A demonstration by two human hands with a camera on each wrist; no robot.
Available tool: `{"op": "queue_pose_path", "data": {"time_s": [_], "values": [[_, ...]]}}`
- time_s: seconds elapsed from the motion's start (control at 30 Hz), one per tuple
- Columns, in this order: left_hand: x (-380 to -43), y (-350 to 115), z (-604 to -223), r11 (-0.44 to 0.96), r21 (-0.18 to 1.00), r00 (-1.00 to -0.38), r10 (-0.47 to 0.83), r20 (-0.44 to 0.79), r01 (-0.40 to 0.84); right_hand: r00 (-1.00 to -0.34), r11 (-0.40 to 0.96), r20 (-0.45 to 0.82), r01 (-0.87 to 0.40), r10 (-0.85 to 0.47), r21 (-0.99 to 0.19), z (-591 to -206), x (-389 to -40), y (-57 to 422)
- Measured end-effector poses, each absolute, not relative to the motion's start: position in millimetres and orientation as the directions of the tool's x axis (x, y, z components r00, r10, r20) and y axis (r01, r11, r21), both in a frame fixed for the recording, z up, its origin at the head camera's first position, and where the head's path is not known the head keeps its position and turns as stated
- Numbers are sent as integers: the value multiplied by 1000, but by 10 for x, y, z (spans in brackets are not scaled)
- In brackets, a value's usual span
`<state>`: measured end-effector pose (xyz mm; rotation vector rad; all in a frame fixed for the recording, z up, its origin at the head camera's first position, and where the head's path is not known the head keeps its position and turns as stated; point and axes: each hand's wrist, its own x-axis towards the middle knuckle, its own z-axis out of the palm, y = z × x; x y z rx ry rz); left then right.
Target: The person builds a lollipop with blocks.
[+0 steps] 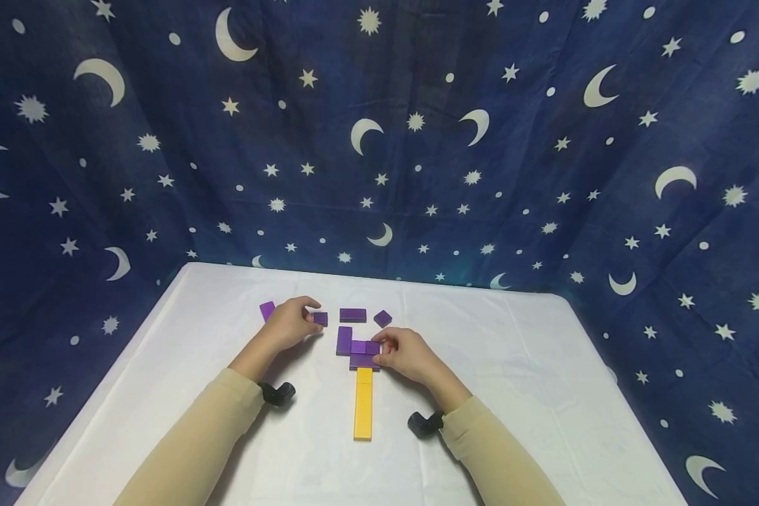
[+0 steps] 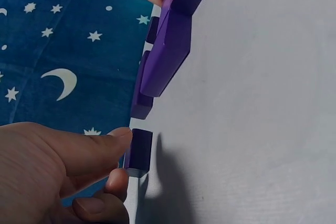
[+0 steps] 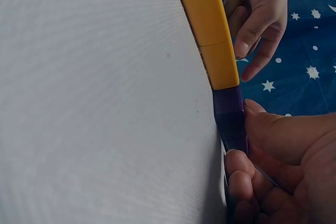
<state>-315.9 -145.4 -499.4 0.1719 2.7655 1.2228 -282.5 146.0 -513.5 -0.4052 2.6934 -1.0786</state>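
Pinching a small purple block (image 1: 320, 319) near a purple bar (image 1: 353, 315), the left hand (image 1: 289, 325) is over the tabletop (image 1: 512, 365). I see the right hand (image 1: 411, 353) grasping, with its fingers, another purple piece (image 1: 371, 347) beyond the yellow strip (image 1: 363, 411).

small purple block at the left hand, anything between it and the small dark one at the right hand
Yes. Directly between the small purple block and the dark one at the right hand lie a long purple block, set lengthwise, and, right of it, a lighter purple block.
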Motion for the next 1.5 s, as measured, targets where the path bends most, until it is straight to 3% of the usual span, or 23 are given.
{"op": "queue_pose_path", "data": {"time_s": [0.5,0.93,1.5], "values": [[-3233,-1448,-5016,718,693,-986,151,-67,63,-942,697,-98,-165,-321,-698,-5115,-2820,1452],[-3187,-1434,-5004,688,719,-983,182,-32,104,-944,703,-108,-152,-311,-695,-5124,-2819,1449],[-3055,-1093,-4907,701,696,-977,214,3,156,-941,697,-114,-151,-319,-701,-5106,-2816,1445]]}}
